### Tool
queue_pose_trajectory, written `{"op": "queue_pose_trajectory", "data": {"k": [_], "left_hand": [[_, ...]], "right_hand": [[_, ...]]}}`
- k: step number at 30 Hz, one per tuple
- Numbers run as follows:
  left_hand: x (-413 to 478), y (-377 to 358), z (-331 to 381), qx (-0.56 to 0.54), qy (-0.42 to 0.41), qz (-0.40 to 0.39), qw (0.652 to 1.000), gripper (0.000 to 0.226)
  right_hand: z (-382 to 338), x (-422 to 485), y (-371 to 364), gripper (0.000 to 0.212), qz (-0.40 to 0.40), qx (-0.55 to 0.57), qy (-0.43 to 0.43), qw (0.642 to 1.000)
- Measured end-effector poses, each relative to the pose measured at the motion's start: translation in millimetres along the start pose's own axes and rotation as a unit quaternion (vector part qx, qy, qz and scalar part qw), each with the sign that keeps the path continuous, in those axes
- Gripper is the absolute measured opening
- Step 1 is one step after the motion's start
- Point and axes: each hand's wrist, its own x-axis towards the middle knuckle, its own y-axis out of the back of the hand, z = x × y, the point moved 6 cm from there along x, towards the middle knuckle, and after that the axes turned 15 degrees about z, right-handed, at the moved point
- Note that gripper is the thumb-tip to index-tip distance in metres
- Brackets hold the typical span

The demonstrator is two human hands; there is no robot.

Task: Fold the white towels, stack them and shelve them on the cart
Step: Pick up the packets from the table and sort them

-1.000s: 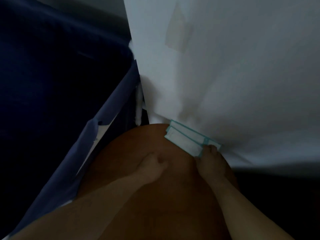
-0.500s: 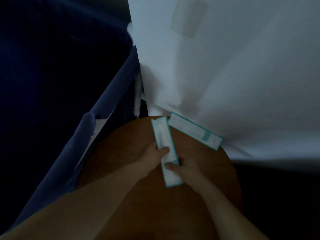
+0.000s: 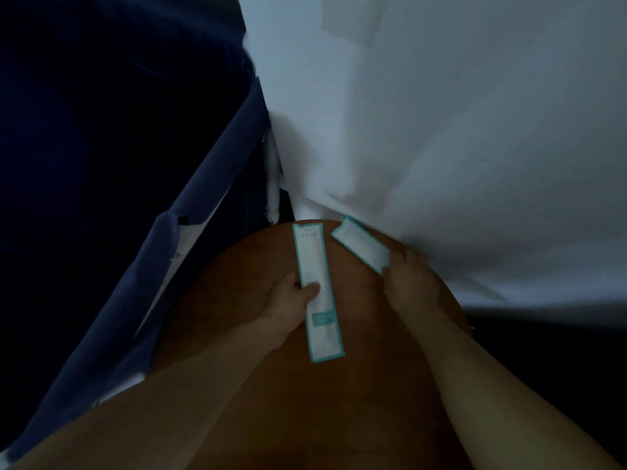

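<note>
Head: packet (image 3: 314, 262) (in left hand (image 3: 288, 301)) points away.

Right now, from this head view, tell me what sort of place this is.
Probably a hotel guest room being serviced: white linen hangs beside a round wooden table, two teal-edged sachets resembling guest amenities sit over it, and navy fabric drapes on the left.
</note>
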Motion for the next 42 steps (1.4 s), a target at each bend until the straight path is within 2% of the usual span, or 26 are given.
{"op": "queue_pose_trajectory", "data": {"k": [2, 6, 9, 13, 16, 18, 20, 22, 26, 32, 36, 39, 42], "left_hand": [[-3.3, 2.1, -1.8, -0.004, 0.005, 0.006, 1.000, 0.009], [-9.0, 5.3, -3.7, -0.006, 0.007, 0.013, 1.000, 0.017], [-17.8, 8.6, -4.8, -0.001, 0.004, 0.027, 1.000, 0.021], [-35.8, 19.6, -12.9, 0.015, 0.007, 0.040, 0.999, 0.022], [-54.4, 33.7, -13.4, 0.015, 0.007, 0.045, 0.999, 0.017], [-69.1, 46.0, -5.7, 0.022, -0.004, 0.043, 0.999, 0.018], [-83.3, 58.7, 5.0, 0.038, -0.023, 0.037, 0.998, 0.022], [-98.0, 72.3, 19.2, 0.059, -0.055, 0.042, 0.996, 0.021], [-131.1, 94.6, 41.4, 0.079, -0.112, 0.019, 0.990, 0.025], [-201.6, 131.5, 52.8, 0.090, -0.183, -0.051, 0.978, 0.017], [-266.6, 138.2, 78.2, 0.073, -0.239, -0.091, 0.964, 0.017], [-325.5, 129.9, 103.8, 0.078, -0.298, -0.119, 0.944, 0.017], [-390.6, 111.0, 125.2, 0.072, -0.361, -0.141, 0.919, 0.020]], "right_hand": [[1.1, -8.0, -1.4, 0.035, -0.010, -0.015, -0.009, 1.000], [1.1, -29.7, -6.3, 0.043, -0.054, 0.026, -0.061, 0.996], [1.5, -40.9, -8.2, 0.039, -0.060, 0.030, -0.080, 0.995], [1.6, -61.9, -14.6, 0.042, -0.130, 0.098, -0.131, 0.978], [-3.1, -80.6, -13.8, 0.040, -0.162, 0.192, -0.183, 0.950], [-12.3, -95.2, -5.4, 0.035, -0.169, 0.297, -0.242, 0.908], [-22.1, -107.0, 8.3, 0.026, -0.148, 0.380, -0.273, 0.872], [-33.3, -119.8, 32.0, 0.019, -0.124, 0.416, -0.265, 0.861], [-49.8, -158.5, 81.1, 0.024, -0.103, 0.478, -0.264, 0.832], [-63.9, -241.6, 153.6, 0.007, 0.013, 0.508, -0.253, 0.824], [-61.3, -302.6, 211.5, 0.012, 0.070, 0.526, -0.258, 0.807], [-50.4, -340.3, 260.0, 0.002, 0.120, 0.528, -0.257, 0.801], [-26.2, -382.6, 315.0, 0.003, 0.184, 0.521, -0.249, 0.795]]}}
